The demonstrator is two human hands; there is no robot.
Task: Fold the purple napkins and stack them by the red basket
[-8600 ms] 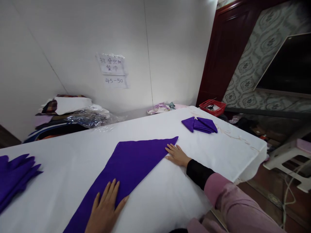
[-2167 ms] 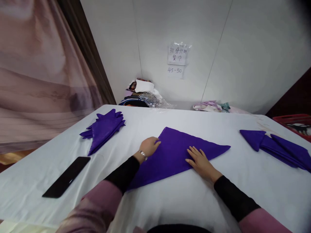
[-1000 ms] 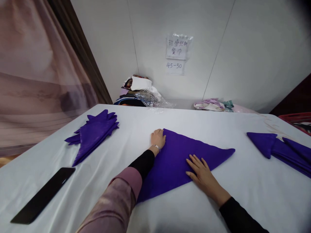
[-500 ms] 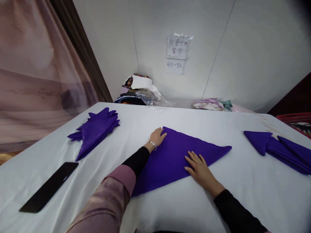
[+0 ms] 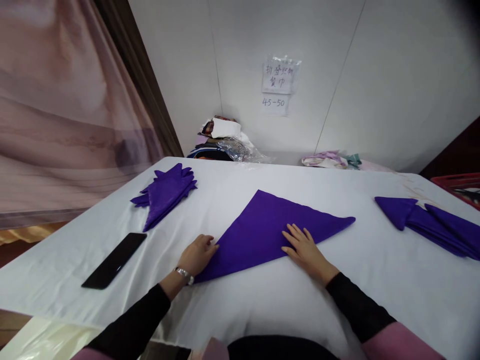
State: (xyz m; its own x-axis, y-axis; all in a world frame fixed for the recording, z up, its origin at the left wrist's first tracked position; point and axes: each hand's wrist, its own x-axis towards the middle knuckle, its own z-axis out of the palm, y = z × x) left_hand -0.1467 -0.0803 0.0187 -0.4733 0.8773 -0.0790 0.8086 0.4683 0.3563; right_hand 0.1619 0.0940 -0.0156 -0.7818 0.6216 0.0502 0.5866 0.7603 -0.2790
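A purple cloth napkin [image 5: 258, 230], folded into a triangle, lies flat in front of me. One point is at the top and the others reach left and right. My right hand [image 5: 305, 252] rests on it near the lower edge, fingers spread and flat. Beside the left corner is my left hand [image 5: 197, 256], its fingers loosely bent and touching the slanting left edge; the corner is partly hidden beneath it. No grip on the cloth shows there.
A fanned stack of folded purple napkins [image 5: 168, 192] and a black phone [image 5: 114, 261] lie to the left on the white tablecloth [image 5: 221, 185]. More purple napkins [image 5: 442, 230] are at right. Piled cloths [image 5: 225, 137] stand behind the table, below a handwritten sign [image 5: 277, 77].
My left hand has slid from the napkin's top point down its left edge to the left corner. The right hand stays on the cloth. The view has shifted slightly.
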